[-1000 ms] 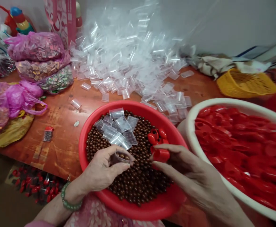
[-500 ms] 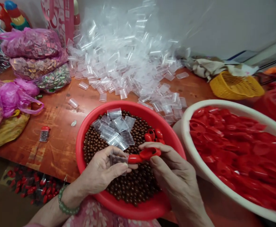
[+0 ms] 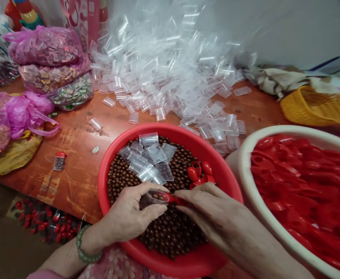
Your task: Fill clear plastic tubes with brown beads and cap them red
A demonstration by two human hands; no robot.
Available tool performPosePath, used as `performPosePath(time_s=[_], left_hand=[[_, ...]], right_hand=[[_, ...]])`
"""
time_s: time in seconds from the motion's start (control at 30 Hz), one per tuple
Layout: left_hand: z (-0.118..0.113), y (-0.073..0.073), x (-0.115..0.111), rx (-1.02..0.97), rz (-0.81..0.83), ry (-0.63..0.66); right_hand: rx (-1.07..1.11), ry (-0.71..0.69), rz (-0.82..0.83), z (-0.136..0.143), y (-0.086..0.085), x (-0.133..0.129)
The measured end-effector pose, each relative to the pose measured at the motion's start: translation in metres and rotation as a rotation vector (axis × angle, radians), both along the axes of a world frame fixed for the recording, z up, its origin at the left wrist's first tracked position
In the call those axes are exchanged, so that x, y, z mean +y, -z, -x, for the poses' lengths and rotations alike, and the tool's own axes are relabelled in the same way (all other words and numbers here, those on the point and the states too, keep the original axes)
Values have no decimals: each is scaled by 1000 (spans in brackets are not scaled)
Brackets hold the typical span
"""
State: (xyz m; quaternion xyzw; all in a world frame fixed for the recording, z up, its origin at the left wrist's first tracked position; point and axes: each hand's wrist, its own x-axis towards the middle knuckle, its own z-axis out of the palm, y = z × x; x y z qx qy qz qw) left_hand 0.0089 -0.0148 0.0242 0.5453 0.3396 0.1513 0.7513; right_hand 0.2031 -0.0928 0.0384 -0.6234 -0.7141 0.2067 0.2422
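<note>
My left hand (image 3: 129,215) holds a clear plastic case (image 3: 148,198) between thumb and fingers, above a red basin (image 3: 103,166). Several brown balls show at the case's right end, ringed by a red edge. My right hand (image 3: 216,213) pinches a red plastic piece (image 3: 179,200) against that end; the fingers hide most of it. Below both hands, glossy brown balls (image 3: 172,236) fill the basin. On the balls lie flat clear cases (image 3: 156,154) in a loose pile, and several red plastic pieces (image 3: 207,168) sit by the right wall.
A white tub (image 3: 245,170) of red plastic pieces stands at right, with a yellow basket (image 3: 312,108) behind it. Clear cases (image 3: 170,77) are heaped at the back. Pink bags (image 3: 46,46) are stacked at left. A red-capped case (image 3: 59,161) with brown balls lies on the table (image 3: 79,186).
The red piece has turned, its oval opening now out of sight, and brown balls now show at the case's mouth. My right hand has flattened over the piece. The view has shifted slightly left.
</note>
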Motion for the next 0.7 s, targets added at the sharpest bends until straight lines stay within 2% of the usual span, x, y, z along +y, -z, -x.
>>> performPosePath(time_s=[0.1, 0.2, 0.3, 0.37, 0.43, 0.53, 0.63, 0.7], left_hand=[[1, 1, -1, 14, -94, -19], [1, 1, -1, -17, -112, -75], [-2, 1, 0, -84, 17, -108], [-4, 1, 0, -139, 140, -97], [-5, 1, 1, -173, 233, -74], [-4, 0, 3, -189, 288, -41], [-1, 0, 7, -225, 232, -17], [0, 2, 9, -230, 184, -13]], right_hand=[[177, 91, -32, 2, 6, -4], [365, 264, -18, 10, 14, -10], [524, 489, -14, 25, 19, -10], [574, 572, -78, 36, 21, -7], [537, 596, -194, 44, 22, -5], [360, 575, -327, 54, 22, -6], [253, 561, -315, 60, 23, -10], [263, 561, -289, 63, 23, -11]])
